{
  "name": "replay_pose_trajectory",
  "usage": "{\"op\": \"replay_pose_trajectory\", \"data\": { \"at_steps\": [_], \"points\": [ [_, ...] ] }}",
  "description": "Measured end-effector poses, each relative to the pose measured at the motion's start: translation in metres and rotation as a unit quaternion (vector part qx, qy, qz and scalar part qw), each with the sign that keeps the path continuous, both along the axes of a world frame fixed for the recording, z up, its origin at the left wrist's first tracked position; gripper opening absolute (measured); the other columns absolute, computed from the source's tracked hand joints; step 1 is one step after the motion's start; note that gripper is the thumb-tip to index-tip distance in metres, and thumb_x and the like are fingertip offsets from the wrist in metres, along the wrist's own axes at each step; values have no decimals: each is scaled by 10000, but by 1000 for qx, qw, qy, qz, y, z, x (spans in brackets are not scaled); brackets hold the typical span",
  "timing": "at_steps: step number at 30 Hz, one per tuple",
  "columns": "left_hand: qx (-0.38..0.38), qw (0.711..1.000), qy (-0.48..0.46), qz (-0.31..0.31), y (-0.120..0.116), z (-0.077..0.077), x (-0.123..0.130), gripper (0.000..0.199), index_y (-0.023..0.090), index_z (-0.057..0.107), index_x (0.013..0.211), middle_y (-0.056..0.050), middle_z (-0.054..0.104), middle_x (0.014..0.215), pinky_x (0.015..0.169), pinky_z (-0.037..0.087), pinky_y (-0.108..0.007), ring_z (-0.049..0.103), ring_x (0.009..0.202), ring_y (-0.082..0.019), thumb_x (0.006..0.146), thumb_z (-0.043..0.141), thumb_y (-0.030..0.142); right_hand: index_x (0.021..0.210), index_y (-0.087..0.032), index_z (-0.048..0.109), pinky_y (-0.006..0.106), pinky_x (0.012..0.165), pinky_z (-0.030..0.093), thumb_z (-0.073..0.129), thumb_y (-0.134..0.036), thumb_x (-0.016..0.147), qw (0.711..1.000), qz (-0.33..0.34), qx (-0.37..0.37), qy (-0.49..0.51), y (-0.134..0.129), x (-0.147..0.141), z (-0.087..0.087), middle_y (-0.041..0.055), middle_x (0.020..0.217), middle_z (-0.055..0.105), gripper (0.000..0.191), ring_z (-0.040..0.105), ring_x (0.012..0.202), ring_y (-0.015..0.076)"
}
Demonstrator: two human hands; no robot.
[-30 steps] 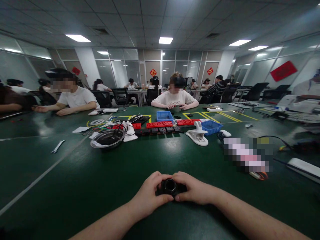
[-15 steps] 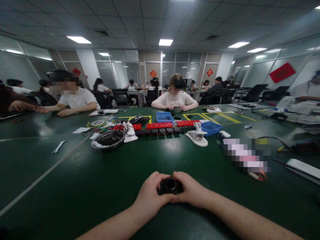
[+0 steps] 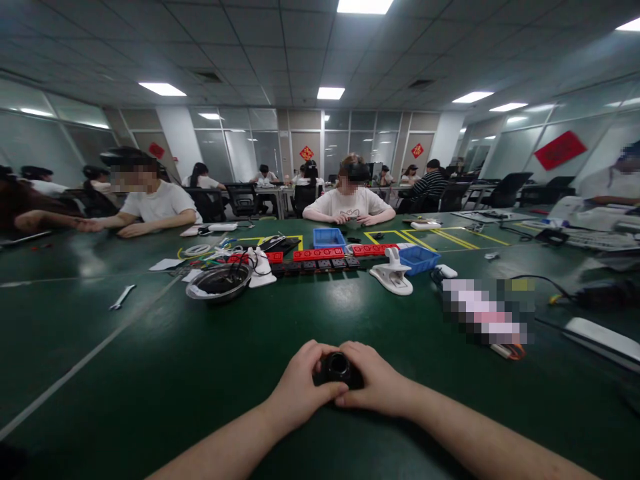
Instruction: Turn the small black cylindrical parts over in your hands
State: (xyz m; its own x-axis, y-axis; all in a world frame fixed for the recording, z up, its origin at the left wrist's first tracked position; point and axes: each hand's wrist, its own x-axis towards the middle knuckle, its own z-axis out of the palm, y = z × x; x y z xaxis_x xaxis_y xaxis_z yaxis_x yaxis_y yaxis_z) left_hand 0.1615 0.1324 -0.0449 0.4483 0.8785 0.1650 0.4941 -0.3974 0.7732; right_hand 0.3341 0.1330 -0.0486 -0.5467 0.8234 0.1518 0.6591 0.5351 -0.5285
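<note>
Both my hands are wrapped round a small black round part (image 3: 339, 365) with a dark hole in its top, low in the middle of the view. My left hand (image 3: 303, 381) grips it from the left, with the thumb along its near side. From the right, my right hand (image 3: 376, 380) curls about the same part, its fingers over the far edge. The two thumbs meet in front of the part. Its lower portion is hidden by my hands and in shadow, so I cannot make out its exact kind.
Red and black socket strips (image 3: 320, 254) lie across the green table. Beside them are a metal bowl (image 3: 220, 297) with dark cords, a white clamp stand (image 3: 393, 275) and blue trays (image 3: 419, 260). A wrench (image 3: 123, 297) lies left. A person (image 3: 350, 200) sits opposite.
The view has shifted slightly. My right fingers and thumb have moved a little leftward around the black part, and the thumbs sit closer over each other. Both hands still hold it.
</note>
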Motion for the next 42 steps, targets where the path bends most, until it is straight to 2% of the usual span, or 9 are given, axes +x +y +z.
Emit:
{"op": "replay_pose_trajectory", "data": {
  "at_steps": [3,7,16,24,30,33,36,40,42],
  "points": [
    [-24,999,-8,-40,1,3,-2,369,225,552,962,14,448,773,591,360,-225,435,679,-134,613,652,296,910,-177,530,285,703,354,642,-392,603,998,52,-43,8,4,9,3,20,860,536,391,470,789,174],
    [-42,997,-1,-66,0,5,-3,381,238,546,977,17,443,791,593,358,-218,436,688,-130,614,650,289,889,-171,546,277,712,350,649,-350,615,994,77,-79,12,7,15,4,15,864,540,343,466,817,174],
    [-53,996,12,-77,1,6,-5,380,245,536,986,21,432,790,612,363,-216,435,699,-126,620,638,247,938,-171,556,270,735,342,647,-293,636,988,114,-103,23,12,17,9,5,852,539,339,459,816,161],
    [-41,998,0,-39,-3,2,-1,384,227,556,931,23,434,767,587,349,-220,439,684,-133,576,680,308,817,-158,550,229,627,345,701,-328,547,991,43,-126,15,11,15,4,-8,796,498,352,453,739,142],
    [-24,998,35,55,-10,-1,7,341,202,552,825,27,461,744,579,337,-231,444,668,-140,530,700,285,739,-153,482,233,544,312,664,-459,519,995,-45,-39,-74,1,-2,1,8,729,495,419,431,653,144],
    [-9,994,48,100,-11,-1,9,324,184,534,804,16,480,763,592,335,-244,452,686,-152,535,688,280,739,-158,479,258,568,323,616,-422,584,988,-96,9,-123,-4,-11,-3,23,721,515,336,450,665,163],
    [-1,993,49,106,-9,-1,8,325,177,530,794,8,485,766,610,341,-254,455,700,-160,538,686,300,768,-158,489,289,617,339,591,-410,614,981,-122,33,-145,-8,-15,-4,40,754,527,312,466,708,186],
    [-13,999,21,29,-4,2,1,349,178,537,840,5,474,785,605,357,-236,445,691,-145,558,682,324,920,-167,486,300,701,350,636,-451,568,997,-43,19,-58,-6,-7,2,39,891,520,477,466,811,194],
    [-26,999,15,-24,-2,5,-2,360,185,543,867,7,464,789,595,360,-223,439,690,-139,575,671,353,923,-173,500,281,706,355,651,-416,578,999,23,-21,-20,-3,0,5,19,881,522,448,470,802,174]
  ]
}}
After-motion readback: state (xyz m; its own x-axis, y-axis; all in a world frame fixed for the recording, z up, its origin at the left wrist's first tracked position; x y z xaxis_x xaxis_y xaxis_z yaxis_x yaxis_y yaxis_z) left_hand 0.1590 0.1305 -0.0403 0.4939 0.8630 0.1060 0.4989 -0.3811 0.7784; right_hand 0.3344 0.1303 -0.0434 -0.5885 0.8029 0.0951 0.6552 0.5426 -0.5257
